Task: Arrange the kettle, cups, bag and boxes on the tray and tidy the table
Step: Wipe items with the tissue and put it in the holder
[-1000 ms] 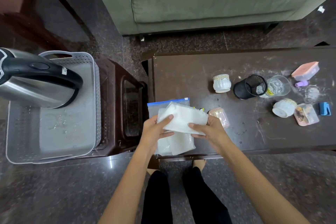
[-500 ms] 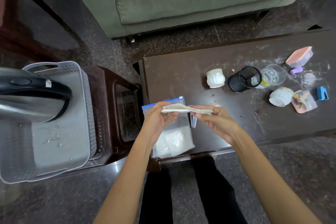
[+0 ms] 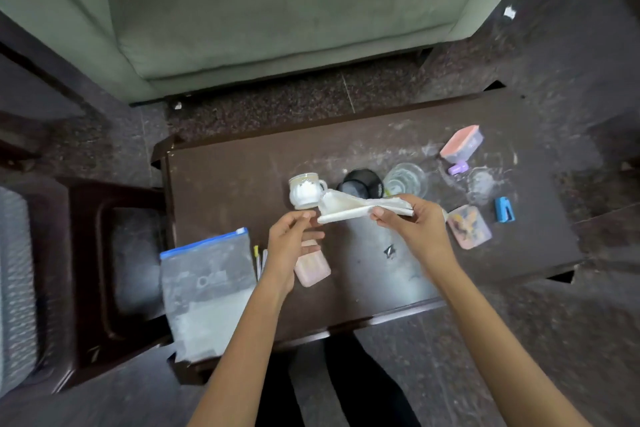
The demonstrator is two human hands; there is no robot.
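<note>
My right hand (image 3: 415,229) pinches a folded white cloth (image 3: 360,208) and holds it above the middle of the dark table (image 3: 225,184). My left hand (image 3: 291,246) hovers with relaxed fingers right beside the cloth's left end, above a small pink box (image 3: 313,269). A zip bag (image 3: 207,288) with a blue strip lies at the table's front left corner and overhangs the edge. A white cup (image 3: 304,191), a black mesh cup (image 3: 360,182) and a glass (image 3: 405,180) stand behind the cloth. The grey tray (image 3: 14,288) shows at the left edge. The kettle is out of view.
A pink-lidded box (image 3: 462,144), a purple piece (image 3: 458,168), a blue clip (image 3: 504,210) and a clear box (image 3: 469,227) lie at the table's right. A brown stool (image 3: 104,270) carries the tray. A green sofa (image 3: 277,10) stands behind the table.
The cloth has moved right and away from the zip bag toward the cups. My left hand has come off the cloth; the right still holds it. The view swung right, losing the kettle.
</note>
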